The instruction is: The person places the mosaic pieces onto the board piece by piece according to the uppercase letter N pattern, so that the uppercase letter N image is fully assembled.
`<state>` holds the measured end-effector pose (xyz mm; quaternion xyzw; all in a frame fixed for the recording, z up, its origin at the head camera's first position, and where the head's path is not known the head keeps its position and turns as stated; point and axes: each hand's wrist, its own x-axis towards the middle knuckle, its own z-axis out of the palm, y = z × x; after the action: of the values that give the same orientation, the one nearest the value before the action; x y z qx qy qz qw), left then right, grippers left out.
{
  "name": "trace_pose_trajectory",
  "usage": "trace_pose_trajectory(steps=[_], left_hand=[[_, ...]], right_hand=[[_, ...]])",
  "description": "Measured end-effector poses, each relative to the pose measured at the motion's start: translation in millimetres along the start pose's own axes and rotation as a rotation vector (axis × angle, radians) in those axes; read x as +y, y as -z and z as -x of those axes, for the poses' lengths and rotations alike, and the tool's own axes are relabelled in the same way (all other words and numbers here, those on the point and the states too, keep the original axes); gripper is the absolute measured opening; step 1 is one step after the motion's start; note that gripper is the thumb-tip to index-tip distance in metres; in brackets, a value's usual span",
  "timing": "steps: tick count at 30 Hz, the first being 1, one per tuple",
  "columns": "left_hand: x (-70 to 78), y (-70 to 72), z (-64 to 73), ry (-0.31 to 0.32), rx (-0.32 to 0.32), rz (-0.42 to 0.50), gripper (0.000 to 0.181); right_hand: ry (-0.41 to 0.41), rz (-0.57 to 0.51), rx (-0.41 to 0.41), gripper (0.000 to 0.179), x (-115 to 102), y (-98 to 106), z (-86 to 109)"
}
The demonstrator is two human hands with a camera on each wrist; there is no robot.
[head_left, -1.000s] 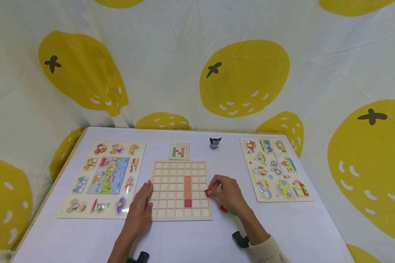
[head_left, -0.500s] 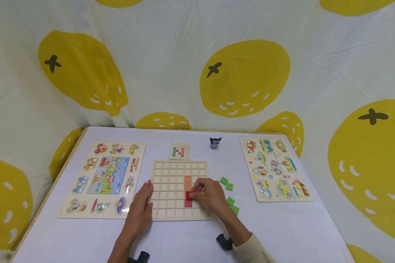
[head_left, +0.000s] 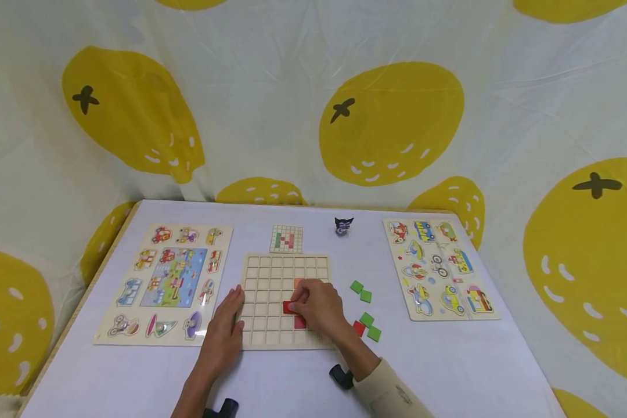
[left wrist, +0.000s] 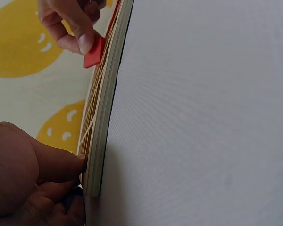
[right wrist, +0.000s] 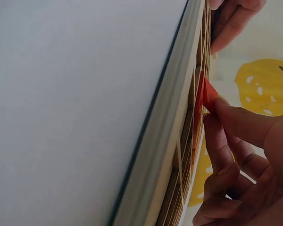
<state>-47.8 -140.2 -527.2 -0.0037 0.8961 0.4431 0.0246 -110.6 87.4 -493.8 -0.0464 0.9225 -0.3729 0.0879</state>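
Note:
A wooden grid board (head_left: 263,284) lies mid-table. My right hand (head_left: 319,306) pinches a red square tile (head_left: 288,307) between thumb and fingers, over a cell left of the column of set tiles. In the left wrist view the red tile (left wrist: 94,55) is tilted at the board's surface. Within that column an orange tile (head_left: 298,283) and a darker red tile (head_left: 300,322) show; my right hand hides the part between. Along the board's left edge rests my left hand (head_left: 222,331), fingers extended and thumb touching the edge.
Several loose green tiles (head_left: 366,296) and one red tile (head_left: 359,328) lie right of the board. Behind it sits a small pattern card (head_left: 286,239), with a dark figurine (head_left: 342,226) to its right. Picture puzzles flank it, a left puzzle (head_left: 175,278) and a right puzzle (head_left: 431,280).
My right hand has carried a red tile from the board's right side leftward, over the column and on to the neighbouring cell. The left hand has stayed at the board's edge.

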Motion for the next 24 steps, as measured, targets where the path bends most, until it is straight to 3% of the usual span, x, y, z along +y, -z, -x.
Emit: trace_pose_trajectory(steps=[17,24], left_hand=[[-0.2,-0.2,-1.1,0.004,-0.001,-0.013,0.069],[-1.1,-0.3,-0.3,-0.006,0.005,-0.015,0.069]], right_hand=[[0.021,0.093,-0.013,0.017,-11,-3,-1.1],[0.014,0.075,-0.022,0.015,-10,-3,0.0]])
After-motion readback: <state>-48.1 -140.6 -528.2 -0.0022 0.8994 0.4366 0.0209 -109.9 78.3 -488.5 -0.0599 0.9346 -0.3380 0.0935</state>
